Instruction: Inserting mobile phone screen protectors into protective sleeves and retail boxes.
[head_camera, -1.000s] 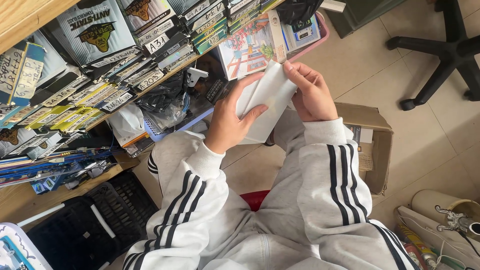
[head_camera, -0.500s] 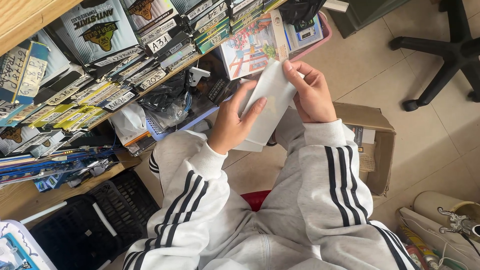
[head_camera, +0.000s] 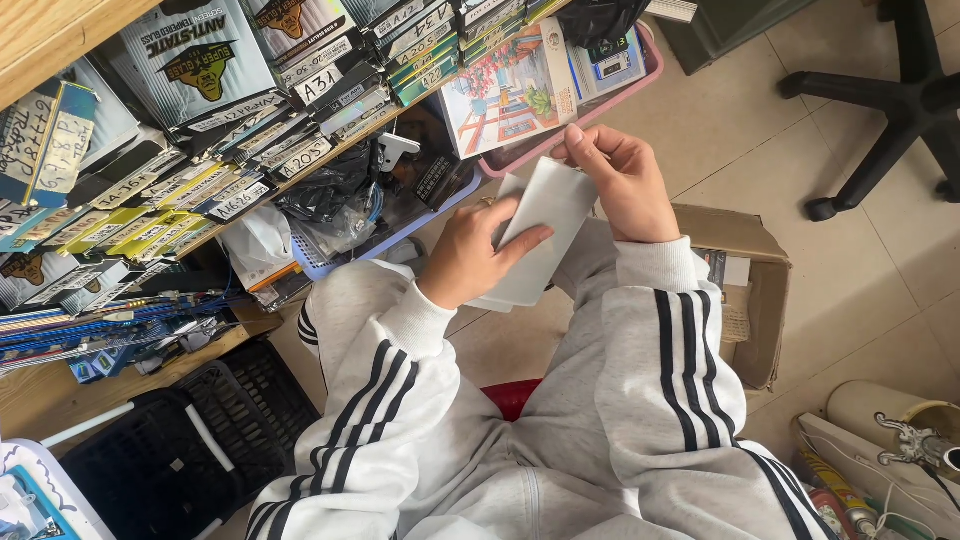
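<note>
Hands meet over a flat white packet (head_camera: 540, 235) above the lap of a seated person in a grey striped tracksuit. The left hand (head_camera: 478, 255) supports the packet from the side, its fingers laid flat across the face and closed lightly on it, while the right hand (head_camera: 625, 180) pinches the top edge between thumb and fingertips. Just beyond, a pink tray (head_camera: 655, 65) holds a colourful picture card (head_camera: 505, 95); a wooden shelf (head_camera: 300, 170) carries labelled boxes, and an open cardboard box (head_camera: 755, 290) sits on the floor beside the right sleeve.
</note>
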